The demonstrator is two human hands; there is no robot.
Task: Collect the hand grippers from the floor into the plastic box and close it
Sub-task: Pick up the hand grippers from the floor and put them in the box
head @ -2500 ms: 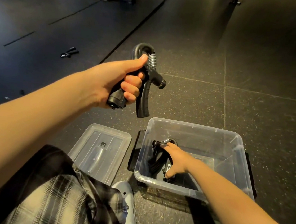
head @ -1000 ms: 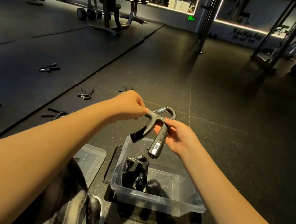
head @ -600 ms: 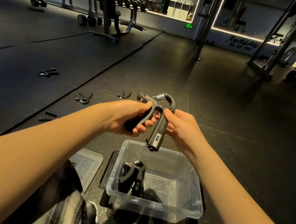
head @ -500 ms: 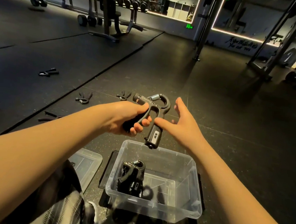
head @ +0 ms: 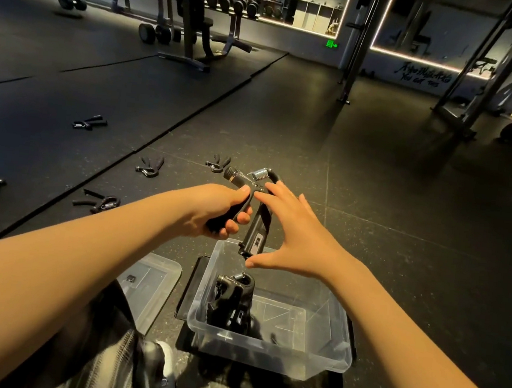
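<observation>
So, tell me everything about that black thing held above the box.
A black hand gripper: two handles joined by a curved top, with a metal spring and a knob at the upper end. The left hand grips one handle; the other hangs down over the box, the open right hand close beside it.

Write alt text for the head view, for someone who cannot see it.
A person's left hand grips one handle of a gripper over a clear box, the open right hand beside its other handle. The box holds other grippers; its lid lies to the left, and five more grippers lie on the gym floor beyond.
</observation>
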